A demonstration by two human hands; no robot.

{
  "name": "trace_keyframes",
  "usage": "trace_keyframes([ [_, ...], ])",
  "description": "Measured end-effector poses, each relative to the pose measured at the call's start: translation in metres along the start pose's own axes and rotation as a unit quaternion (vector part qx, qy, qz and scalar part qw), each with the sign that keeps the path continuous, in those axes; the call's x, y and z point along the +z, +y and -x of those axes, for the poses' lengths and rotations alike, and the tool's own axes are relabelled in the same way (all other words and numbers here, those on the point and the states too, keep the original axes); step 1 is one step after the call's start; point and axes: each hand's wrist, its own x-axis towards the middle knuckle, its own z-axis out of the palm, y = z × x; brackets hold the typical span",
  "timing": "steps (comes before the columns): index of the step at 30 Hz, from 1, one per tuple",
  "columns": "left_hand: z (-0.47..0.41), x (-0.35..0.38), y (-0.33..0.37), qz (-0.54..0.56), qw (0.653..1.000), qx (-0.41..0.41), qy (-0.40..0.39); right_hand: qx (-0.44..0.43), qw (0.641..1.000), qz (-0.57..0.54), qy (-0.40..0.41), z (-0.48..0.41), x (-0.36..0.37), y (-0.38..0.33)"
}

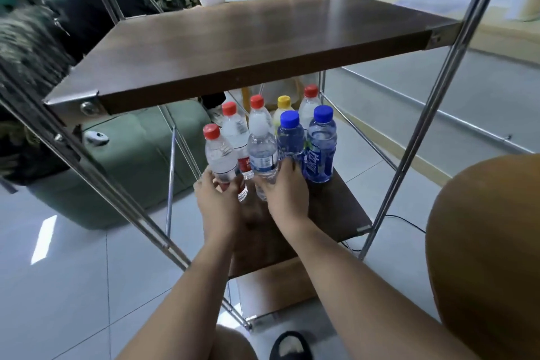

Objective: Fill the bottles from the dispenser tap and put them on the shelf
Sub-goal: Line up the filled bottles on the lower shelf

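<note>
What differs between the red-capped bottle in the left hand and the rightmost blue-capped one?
Cap: red-capped bottle has red, blue-capped bottle blue. Body: red-capped bottle is clear, blue-capped bottle blue-tinted. State: the left hand has the red-capped bottle in its grip; the blue-capped bottle stands unheld on the lower shelf. Both are capped plastic bottles.

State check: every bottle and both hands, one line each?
Left hand: curled, gripping.
Right hand: curled, gripping.
Red-capped clear plastic bottle: capped, in left grip.
Blue-labelled clear plastic bottle: in right grip.
Blue-capped blue plastic bottles: capped, upright on lower brown wooden shelf.
Yellow-capped bottle: capped, upright, behind them.
Rear red-capped bottles: capped, upright.
</note>
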Motion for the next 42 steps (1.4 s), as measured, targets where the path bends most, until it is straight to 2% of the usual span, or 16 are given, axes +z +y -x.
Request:
trace_keyframes([
  [3,-0.012,0.008,-0.005,-0.014,0.999,-0.01,0.029,0.018,0.999,0.046,0.002,-0.006,0.001,-0.001],
  [10,-0.045,0.031,-0.014,-0.013,0.994,-0.053,0.098,0.024,0.999,0.044,-0.007,-0.006,0.002,-0.003],
  [15,-0.052,0.037,-0.015,-0.006,0.991,-0.076,0.111,0.011,0.998,0.054,-0.016,-0.001,0.002,-0.004],
  [18,-0.049,0.036,-0.01,-0.004,0.99,-0.094,0.104,0.02,0.999,0.029,-0.037,0.004,-0.006,-0.003],
  [22,-0.022,0.024,-0.003,0.025,0.988,-0.12,0.092,0.039,0.999,-0.007,-0.024,0.019,-0.026,-0.004],
  [24,-0.006,0.017,-0.001,0.054,0.991,-0.102,0.068,0.024,0.999,-0.023,-0.006,0.03,-0.039,-0.001],
  [28,0.031,-0.002,0.009,0.103,0.992,-0.062,-0.04,0.034,0.999,-0.043,0.002,0.051,-0.079,-0.002],
  [34,0.093,-0.013,0.052,0.086,0.987,0.004,-0.135,0.044,0.996,-0.033,0.065,0.097,-0.147,-0.005],
  [39,0.153,-0.015,0.083,0.094,0.964,0.044,-0.246,0.065,0.992,-0.038,0.104,0.147,-0.216,0.005],
  [42,0.191,-0.012,0.1,0.085,0.941,0.068,-0.319,0.071,0.983,-0.042,0.162,0.18,-0.256,0.015],
])
